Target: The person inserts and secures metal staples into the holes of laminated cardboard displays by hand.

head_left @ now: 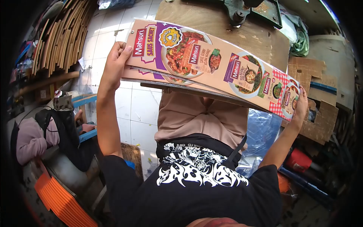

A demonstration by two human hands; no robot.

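A long printed strip [223,72] with Mahsuri sauce pictures is stretched between my two hands, tilted down to the right. My left hand [116,62] grips its left end, thumb on the printed face. At the right end, my right hand [300,105] has its fingers closed round the edge. Beneath the strip lie more printed strips [141,75] of the same kind, partly hidden, at the near edge of a wooden table [181,15].
A dark metal machine [239,13] stands on the table's far part. Cut cardboard [321,109] lies at right. Stacked brown sheets [60,34] fill the upper left. Orange sheets [64,202] are at lower left. Another person's sleeve [34,140] shows at left.
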